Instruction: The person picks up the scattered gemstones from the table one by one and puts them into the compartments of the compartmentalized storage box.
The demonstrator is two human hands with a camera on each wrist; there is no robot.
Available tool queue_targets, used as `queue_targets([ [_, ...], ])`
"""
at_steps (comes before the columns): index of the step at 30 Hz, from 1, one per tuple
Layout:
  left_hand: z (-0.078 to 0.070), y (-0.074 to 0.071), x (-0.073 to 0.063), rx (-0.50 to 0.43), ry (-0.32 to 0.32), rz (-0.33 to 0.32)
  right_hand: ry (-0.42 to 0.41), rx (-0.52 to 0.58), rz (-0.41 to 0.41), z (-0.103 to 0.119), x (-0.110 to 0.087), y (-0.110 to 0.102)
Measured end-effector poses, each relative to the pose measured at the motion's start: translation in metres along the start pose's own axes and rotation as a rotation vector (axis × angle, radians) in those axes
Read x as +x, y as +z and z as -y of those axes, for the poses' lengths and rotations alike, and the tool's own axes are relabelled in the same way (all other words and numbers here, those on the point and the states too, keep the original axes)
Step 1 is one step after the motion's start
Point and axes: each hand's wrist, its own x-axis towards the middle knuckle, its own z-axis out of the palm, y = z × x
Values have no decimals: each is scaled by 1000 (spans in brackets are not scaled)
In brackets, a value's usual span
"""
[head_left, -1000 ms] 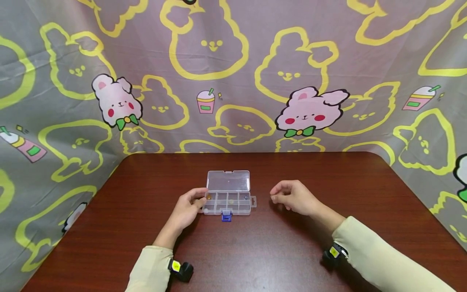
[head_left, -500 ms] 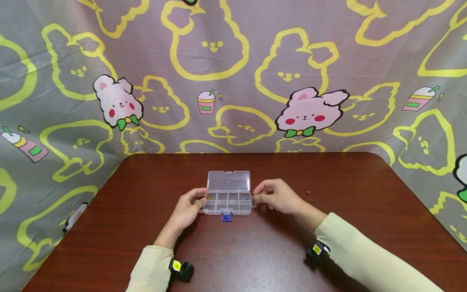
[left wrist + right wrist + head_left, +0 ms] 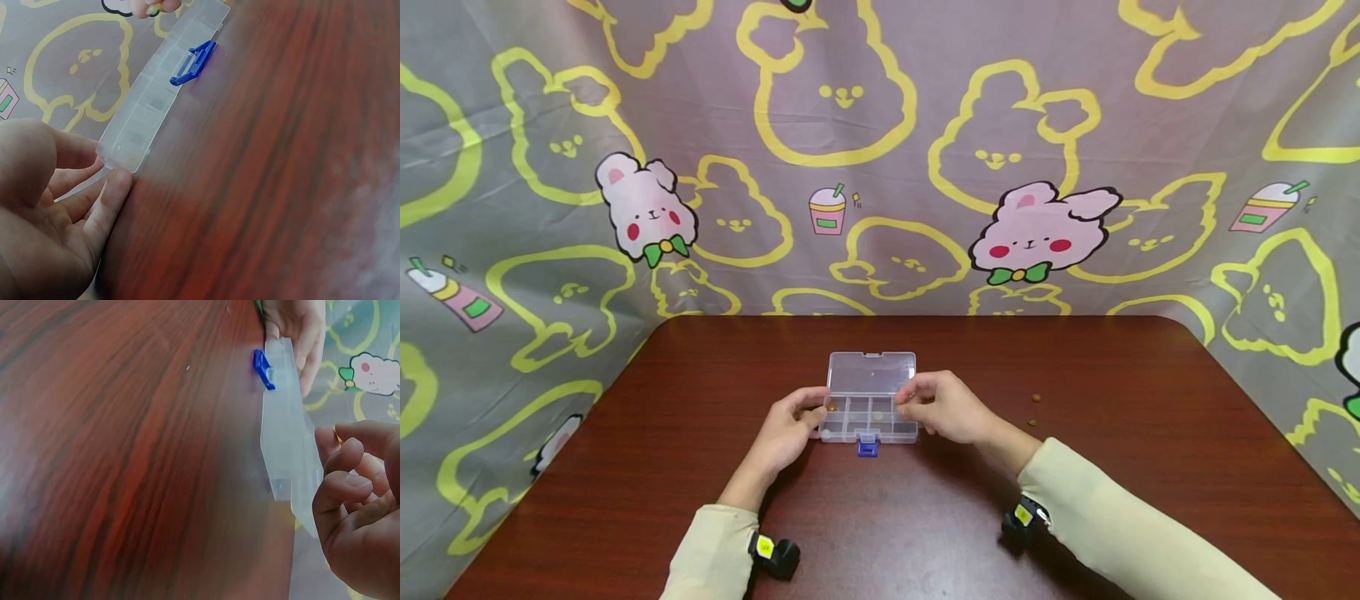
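Note:
A clear plastic compartment box (image 3: 856,439) stands on the table with its lid (image 3: 871,372) raised at the back and its blue latch (image 3: 868,448) hanging at the front. My left hand (image 3: 784,430) grips the box's left end, thumb in front and fingers behind. Over the right rear compartments, my right hand (image 3: 949,408) holds thumb and index fingertips together on a tiny bead (image 3: 338,439), mostly hidden by the fingers. An amber bead (image 3: 832,407) lies in the left rear compartment, and a pale bead (image 3: 878,415) shows nearer the middle.
Two small amber-brown beads (image 3: 1036,397) lie on the dark wooden table (image 3: 715,358) to the right of my right hand. A patterned cloth (image 3: 880,167) hangs behind the table's far edge.
My right hand has moved left from the table beside the box to above its right compartments, uncovering the two loose beads. My left hand has stayed on the box.

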Motion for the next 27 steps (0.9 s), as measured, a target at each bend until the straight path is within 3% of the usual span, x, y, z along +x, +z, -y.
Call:
queue_targets([
  [27,1,0,1,2,2,-7,19,2,51,20,24,38],
])
